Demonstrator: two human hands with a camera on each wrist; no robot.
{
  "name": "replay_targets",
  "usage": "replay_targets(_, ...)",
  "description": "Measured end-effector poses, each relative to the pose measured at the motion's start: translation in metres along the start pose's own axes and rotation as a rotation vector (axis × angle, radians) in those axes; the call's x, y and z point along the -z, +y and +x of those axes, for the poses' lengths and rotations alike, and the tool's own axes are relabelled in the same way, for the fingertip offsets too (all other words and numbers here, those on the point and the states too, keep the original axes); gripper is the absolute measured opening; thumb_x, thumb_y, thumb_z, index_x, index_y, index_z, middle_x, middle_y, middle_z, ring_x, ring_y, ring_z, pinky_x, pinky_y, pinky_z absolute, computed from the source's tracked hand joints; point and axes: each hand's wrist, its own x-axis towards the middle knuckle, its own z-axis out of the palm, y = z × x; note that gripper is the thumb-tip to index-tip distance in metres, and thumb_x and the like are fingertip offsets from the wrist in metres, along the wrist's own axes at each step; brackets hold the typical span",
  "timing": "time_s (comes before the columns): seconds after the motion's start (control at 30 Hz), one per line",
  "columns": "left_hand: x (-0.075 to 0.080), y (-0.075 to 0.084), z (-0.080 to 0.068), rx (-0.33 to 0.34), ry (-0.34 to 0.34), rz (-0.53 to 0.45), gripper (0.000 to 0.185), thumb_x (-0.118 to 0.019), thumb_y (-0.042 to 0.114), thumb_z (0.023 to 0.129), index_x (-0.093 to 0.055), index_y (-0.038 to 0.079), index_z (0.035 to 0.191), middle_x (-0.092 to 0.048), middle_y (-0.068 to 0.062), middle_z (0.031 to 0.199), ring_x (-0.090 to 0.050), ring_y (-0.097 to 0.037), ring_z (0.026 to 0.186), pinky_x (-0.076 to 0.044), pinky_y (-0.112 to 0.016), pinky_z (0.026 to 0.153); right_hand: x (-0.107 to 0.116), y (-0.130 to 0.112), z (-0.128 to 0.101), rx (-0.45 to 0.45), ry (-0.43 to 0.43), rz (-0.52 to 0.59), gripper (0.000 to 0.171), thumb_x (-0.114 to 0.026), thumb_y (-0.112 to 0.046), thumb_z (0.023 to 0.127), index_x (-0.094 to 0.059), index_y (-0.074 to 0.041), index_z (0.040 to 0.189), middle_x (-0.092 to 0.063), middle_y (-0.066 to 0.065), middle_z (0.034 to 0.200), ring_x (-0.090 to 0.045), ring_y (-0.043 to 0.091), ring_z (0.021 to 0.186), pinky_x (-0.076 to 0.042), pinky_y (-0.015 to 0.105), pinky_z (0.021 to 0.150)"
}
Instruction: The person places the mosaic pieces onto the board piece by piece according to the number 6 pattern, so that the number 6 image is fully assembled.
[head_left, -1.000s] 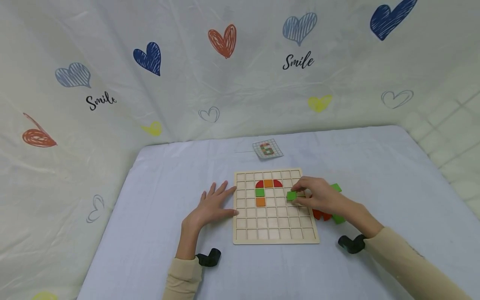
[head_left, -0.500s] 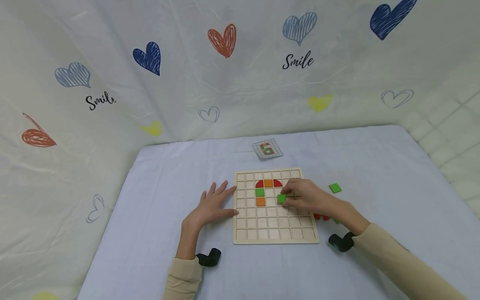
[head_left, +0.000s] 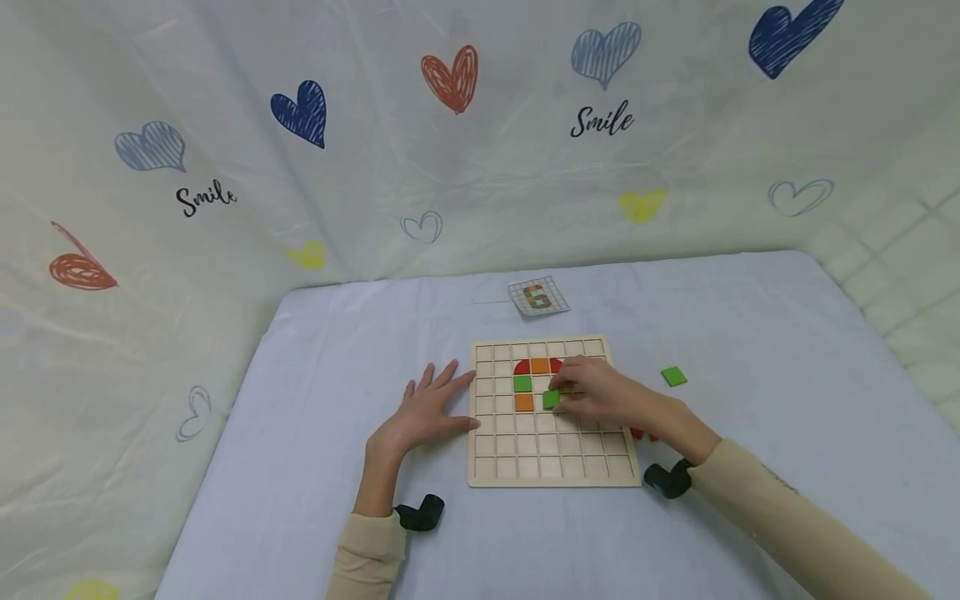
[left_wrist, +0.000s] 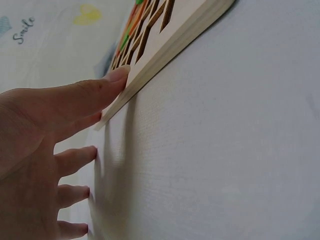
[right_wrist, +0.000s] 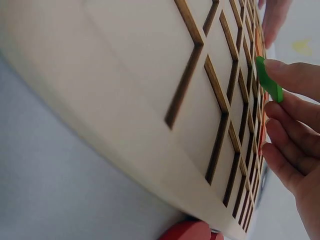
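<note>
R hand (head_left: 600,396): fingers pinching green tile (head_left: 551,399), now further left over grid board (head_left: 553,475), beside orange tile (head_left: 523,402).
L hand (head_left: 423,414): unmoved, flat, fingers relaxed, touching board edge.

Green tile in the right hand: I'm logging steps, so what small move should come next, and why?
Probably lower the green tile flat into the cell right of the orange tile. The right hand pinches it tilted just above the wooden grid board, while the left hand steadies the board's edge.
</note>
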Motion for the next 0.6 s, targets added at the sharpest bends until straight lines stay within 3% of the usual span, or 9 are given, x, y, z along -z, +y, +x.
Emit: replay_targets(0.6,0.0036,0.0016,-0.0017,-0.013,-0.009,-0.018,0.079,-0.071,0.049,0.084,-0.035,0.030,0.151,-0.016,-0.002,0.164,0.000,-0.037,0.152,-0.003,-0.064,0.118,-0.0087,-0.0057,0.0063,0.032,0.008,-0.062,0.023,-0.078,-0.020,0.082,-0.072,-0.012,0.102,-0.064,-0.001,0.102,-0.057,0.014,0.094,-0.051,0.035,0.086)
